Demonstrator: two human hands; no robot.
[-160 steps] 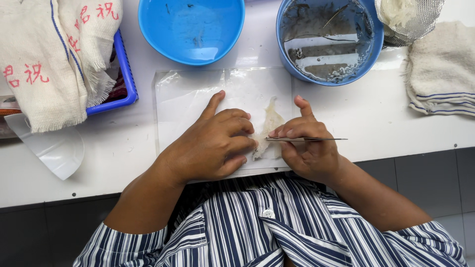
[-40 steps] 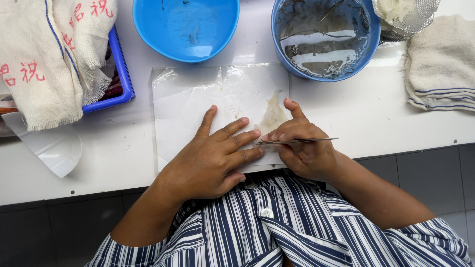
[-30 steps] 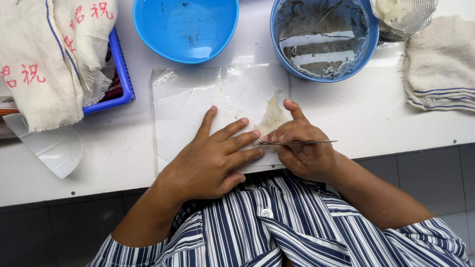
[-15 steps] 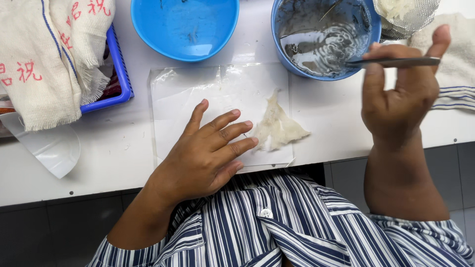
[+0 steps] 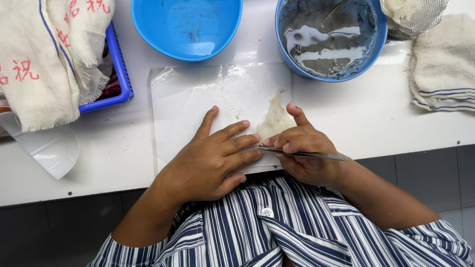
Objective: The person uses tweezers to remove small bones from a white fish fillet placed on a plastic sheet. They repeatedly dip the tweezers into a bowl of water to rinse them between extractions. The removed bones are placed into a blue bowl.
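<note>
Your white surface runs the full width of the view, and its near edge sits just ahead of your striped shirt, so your forearms cross that edge to reach the work. The widest bare stretch lies to the right of your hands, between the clear sheet and the folded towel at the far right. A narrower bare strip lies to the left, toward the curved white plastic piece that hangs over the near edge.

Along the far side, a cloth with red marks drapes over a blue basket at the left. A light blue bowl stands beside it, and a darker blue bowl of water is to the right of that, with a wire strainer touching its right rim. Both bowls stand just beyond the far edge of the clear plastic sheet, which lies flat in the middle of the surface and reaches back to the near edge under your hands.

Your left hand rests palm down on the sheet, fingers spread flat, holding nothing. Your right hand is curled close, its fingers pinched on thin metal tweezers that lie across the hand, tips pointing left toward your left fingertips.

The pale, ragged scrap lies on the sheet just beyond those fingertips, between your two hands, its near end touching your right fingers and its thin point aimed at the darker bowl.
</note>
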